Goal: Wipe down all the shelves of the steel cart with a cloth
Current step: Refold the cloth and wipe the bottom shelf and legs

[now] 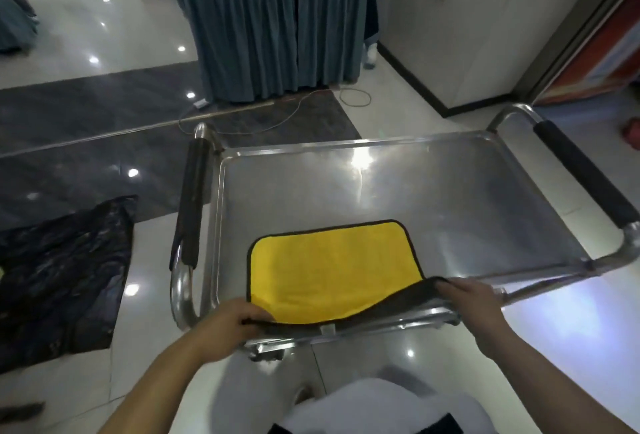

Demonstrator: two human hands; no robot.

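Note:
A yellow cloth with a dark underside and black trim lies spread on the near part of the steel cart's top shelf. My left hand pinches the cloth's near left corner at the shelf's front rim. My right hand grips the near right corner, lifted so the dark underside shows. The cart's lower shelves are hidden beneath the top tray.
Black padded handles stand at the cart's left and right ends. A black plastic bag lies on the floor to the left. A table skirted in blue-grey cloth stands beyond, with cables on the floor.

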